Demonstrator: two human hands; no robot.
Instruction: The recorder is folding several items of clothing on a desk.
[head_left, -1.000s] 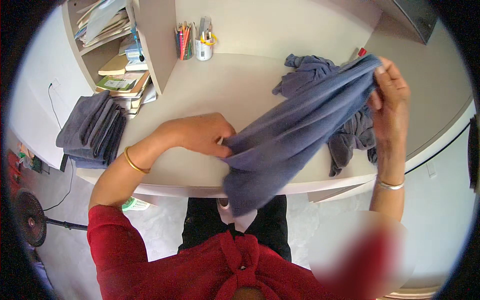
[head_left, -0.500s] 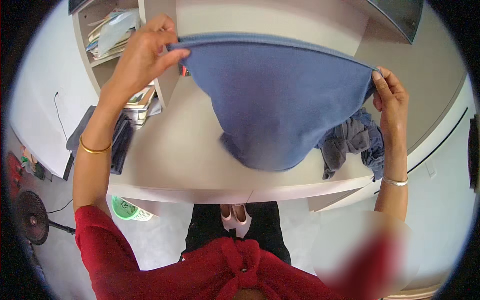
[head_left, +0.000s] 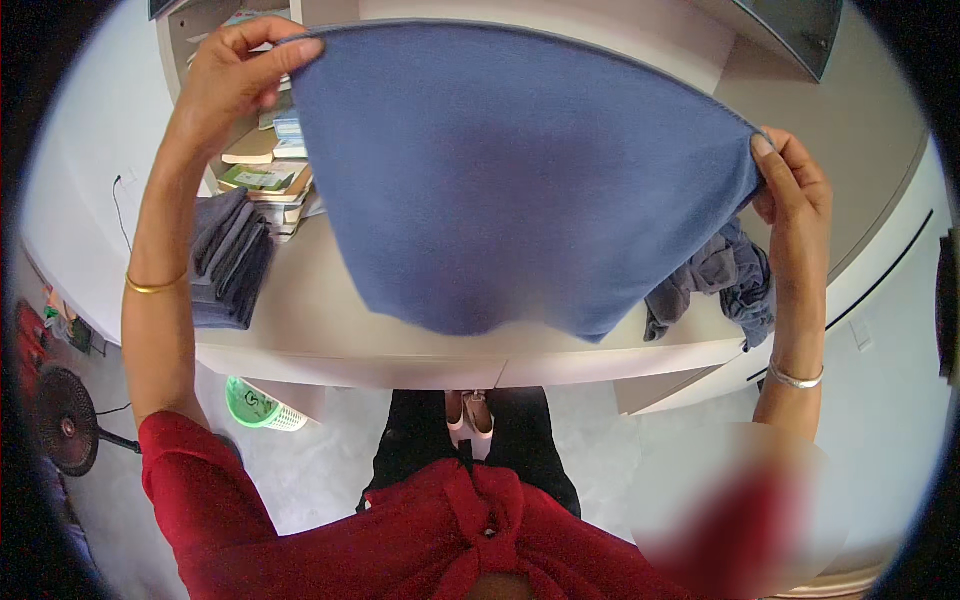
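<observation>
A blue cloth (head_left: pixel 500 180), which looks like a towel, hangs stretched between my two hands above the desk. My left hand (head_left: pixel 240 75) pinches its upper left corner between thumb and fingers. At the upper right corner, my right hand (head_left: pixel 795 185) grips it the same way. The lower edge hangs loose and uneven over the desktop. Beside my left forearm lies a stack of folded dark grey-blue cloths (head_left: pixel 232 265). A crumpled heap of grey and blue cloths (head_left: pixel 730 280) sits beneath my right hand, partly hidden by the held cloth.
The pale desk (head_left: pixel 300 345) has a curved front edge. Behind my left hand, shelves hold books and papers (head_left: pixel 270 175). A dark panel (head_left: pixel 790 30) juts in at the upper right. Below the desk stand a green basket (head_left: pixel 255 405) and a black fan (head_left: pixel 70 425).
My left hand has moved up and to the left, pulling the cloth wider and flatter. Its lower part has spread out. My right hand has shifted slightly right, still gripping its corner.
</observation>
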